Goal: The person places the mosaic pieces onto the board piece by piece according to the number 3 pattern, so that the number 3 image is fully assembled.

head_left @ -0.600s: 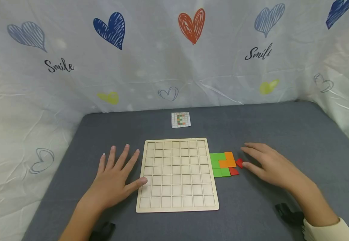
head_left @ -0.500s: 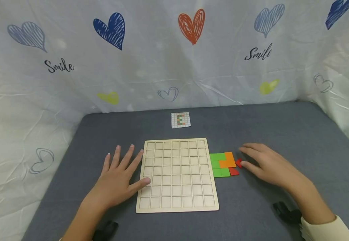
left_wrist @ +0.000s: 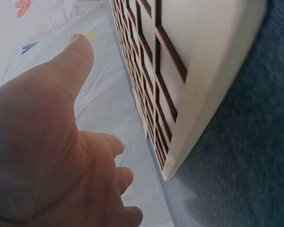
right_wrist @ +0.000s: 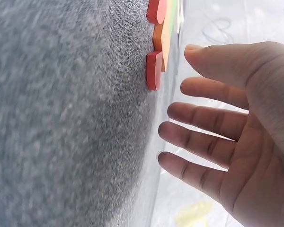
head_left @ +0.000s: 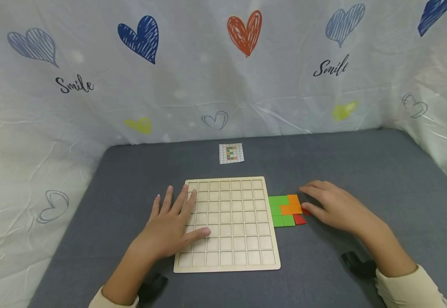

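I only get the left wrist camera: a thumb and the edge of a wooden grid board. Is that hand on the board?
Observer: Yes, the left hand lies flat on the wooden grid board, fingers spread over its left columns.
Operator: Any pieces in the grid?
Observer: None; green tiles, orange tiles and red tiles lie on the grey table just right of the board.
Operator: And the other hand?
Observer: The right hand is open beside the red tiles, gripping nothing.

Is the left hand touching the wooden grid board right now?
Touching. In the head view the left hand lies flat across the wooden grid board's left columns, fingers and thumb spread over its cells.
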Demonstrator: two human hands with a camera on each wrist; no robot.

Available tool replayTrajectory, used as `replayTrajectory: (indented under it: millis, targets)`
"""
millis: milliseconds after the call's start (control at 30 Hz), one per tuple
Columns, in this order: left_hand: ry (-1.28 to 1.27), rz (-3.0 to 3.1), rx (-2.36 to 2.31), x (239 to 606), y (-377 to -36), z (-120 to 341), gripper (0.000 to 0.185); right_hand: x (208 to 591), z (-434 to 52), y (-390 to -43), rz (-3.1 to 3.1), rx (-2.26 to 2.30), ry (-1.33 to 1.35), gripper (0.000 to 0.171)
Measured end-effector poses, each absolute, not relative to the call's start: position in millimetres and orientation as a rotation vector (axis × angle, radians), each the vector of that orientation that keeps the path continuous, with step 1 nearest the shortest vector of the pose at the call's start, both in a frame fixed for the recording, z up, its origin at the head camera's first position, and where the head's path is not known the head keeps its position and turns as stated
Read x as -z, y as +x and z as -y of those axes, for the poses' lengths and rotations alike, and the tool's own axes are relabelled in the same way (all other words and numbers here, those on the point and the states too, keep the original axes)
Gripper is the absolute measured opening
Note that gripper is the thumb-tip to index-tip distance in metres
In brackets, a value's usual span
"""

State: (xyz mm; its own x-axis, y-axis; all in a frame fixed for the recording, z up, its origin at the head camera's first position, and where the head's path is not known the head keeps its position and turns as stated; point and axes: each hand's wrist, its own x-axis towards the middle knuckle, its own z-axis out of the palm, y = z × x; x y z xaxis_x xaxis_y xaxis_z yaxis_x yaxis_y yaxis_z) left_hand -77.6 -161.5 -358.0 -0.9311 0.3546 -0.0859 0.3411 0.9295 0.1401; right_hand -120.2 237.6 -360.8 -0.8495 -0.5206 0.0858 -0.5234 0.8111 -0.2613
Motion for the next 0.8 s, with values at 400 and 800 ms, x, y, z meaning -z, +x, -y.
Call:
replayTrajectory:
  millis: [400,800]
  targets:
    - [0.49,-2.921,-0.192,365,-81,154,0.101,365,-227,-131,3.002,-0.412,0.872,0.035]
    - [0.492,-2.879,-0.229,369,-82,155,0.108,367,-222,-137,2.945,-0.385,0.935,0.028]
